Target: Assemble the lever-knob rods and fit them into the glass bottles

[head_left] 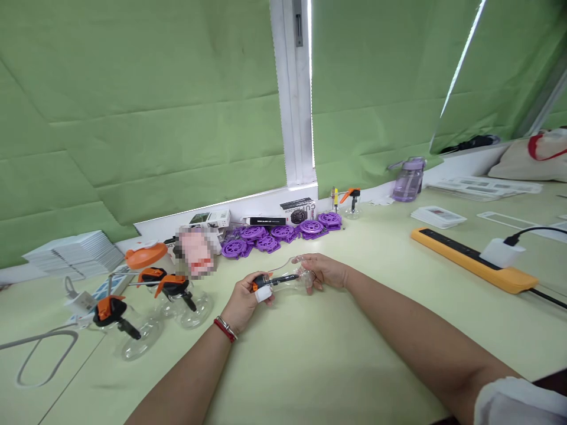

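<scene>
A clear spray bottle (283,282) with a black and orange head and a dark inner tube lies sideways between my hands, just above the table. My left hand (240,306) is closed around its head end. Something white (264,294) shows at the left thumb; whether it is a wrap or a separate piece I cannot tell. My right hand (326,271) grips the rounded clear base, fingers curled around it. To the left stand similar spray bottles, one nearer (144,336) and another behind it (197,307), with black and orange heads.
Several purple fan-shaped plastic parts (311,228) line the wall, before a cup holder box (300,211). A pink item (196,252) and stacked white boxes (84,254) are at left. An orange power strip (469,260), white cards (438,216) and a purple water bottle (408,180) stand right.
</scene>
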`<state>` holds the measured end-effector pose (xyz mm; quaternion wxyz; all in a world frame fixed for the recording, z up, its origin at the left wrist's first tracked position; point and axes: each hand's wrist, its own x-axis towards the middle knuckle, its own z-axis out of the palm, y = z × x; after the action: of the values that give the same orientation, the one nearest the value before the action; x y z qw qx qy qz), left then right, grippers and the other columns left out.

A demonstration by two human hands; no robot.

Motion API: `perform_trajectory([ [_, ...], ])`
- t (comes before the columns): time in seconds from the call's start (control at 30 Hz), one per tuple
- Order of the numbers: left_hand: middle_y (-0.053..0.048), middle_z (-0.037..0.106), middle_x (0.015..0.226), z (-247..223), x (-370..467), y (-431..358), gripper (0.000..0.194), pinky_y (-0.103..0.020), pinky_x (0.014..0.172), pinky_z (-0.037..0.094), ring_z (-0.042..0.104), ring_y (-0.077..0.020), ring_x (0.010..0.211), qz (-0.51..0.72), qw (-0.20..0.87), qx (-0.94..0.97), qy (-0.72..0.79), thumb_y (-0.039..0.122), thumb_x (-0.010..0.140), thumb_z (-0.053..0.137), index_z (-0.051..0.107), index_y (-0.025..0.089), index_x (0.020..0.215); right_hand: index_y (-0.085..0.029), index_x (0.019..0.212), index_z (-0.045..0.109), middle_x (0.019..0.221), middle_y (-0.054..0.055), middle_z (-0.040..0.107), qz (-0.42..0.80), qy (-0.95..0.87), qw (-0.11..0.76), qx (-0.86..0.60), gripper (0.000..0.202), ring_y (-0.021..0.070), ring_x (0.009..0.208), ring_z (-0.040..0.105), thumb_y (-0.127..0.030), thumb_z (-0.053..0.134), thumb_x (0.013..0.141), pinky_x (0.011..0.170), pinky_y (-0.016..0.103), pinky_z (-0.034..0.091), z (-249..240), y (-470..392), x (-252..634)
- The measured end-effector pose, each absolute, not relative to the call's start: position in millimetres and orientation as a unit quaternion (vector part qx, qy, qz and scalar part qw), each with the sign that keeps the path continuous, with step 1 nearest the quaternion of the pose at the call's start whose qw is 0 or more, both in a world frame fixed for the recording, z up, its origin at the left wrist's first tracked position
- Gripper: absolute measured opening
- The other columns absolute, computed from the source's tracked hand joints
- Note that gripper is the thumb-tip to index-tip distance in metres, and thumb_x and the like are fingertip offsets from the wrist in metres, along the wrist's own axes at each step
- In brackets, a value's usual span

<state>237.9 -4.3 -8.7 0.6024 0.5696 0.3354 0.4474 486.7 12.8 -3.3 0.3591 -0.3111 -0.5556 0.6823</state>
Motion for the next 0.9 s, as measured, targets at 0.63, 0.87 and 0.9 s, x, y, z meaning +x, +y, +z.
perform_trajectory([
  [0.63, -0.002, 0.061, 0.077, -6.1, 237.8, -5.7, 0.048, -0.028, 0.058, 0.049, 0.059, -0.0129, 0.061, 0.456, 0.585, 0.583, 0.332, 0.022, 0.065, 0.075, 0.055, 0.014, 0.108, -0.019, 0.111, 0.046, 0.083, 0.004, 0.064, 0.679, -0.565, 0.347, -0.315, 0.048, 0.0162, 0.050, 0.065, -0.051, 0.059, 0.077, 0.032, 0.018, 0.038, -1.0, 13.3, 486.6],
  [0.87, -0.005, 0.062, 0.085, -3.8, 234.5, -2.2, 0.053, -0.033, 0.058, 0.051, 0.063, -0.0176, 0.064, 0.507, 0.615, 0.515, 0.315, 0.047, 0.082, 0.053, 0.038, 0.020, 0.124, -0.024, 0.118, 0.042, 0.104, 0.004, 0.051, 0.620, -0.616, 0.381, -0.301, 0.059, 0.0105, 0.065, 0.062, -0.034, 0.073, 0.069, 0.051, 0.022, 0.047, 9.3, 7.1, 485.4],
  [0.9, -0.005, 0.061, 0.079, -4.1, 234.4, -1.5, 0.048, -0.032, 0.054, 0.050, 0.062, -0.0172, 0.060, 0.496, 0.618, 0.515, 0.328, 0.051, 0.082, 0.050, 0.044, 0.017, 0.115, -0.025, 0.119, 0.042, 0.105, 0.004, 0.049, 0.612, -0.625, 0.380, -0.301, 0.060, 0.0096, 0.065, 0.060, -0.033, 0.073, 0.068, 0.053, 0.022, 0.047, 8.5, 7.0, 484.5],
])
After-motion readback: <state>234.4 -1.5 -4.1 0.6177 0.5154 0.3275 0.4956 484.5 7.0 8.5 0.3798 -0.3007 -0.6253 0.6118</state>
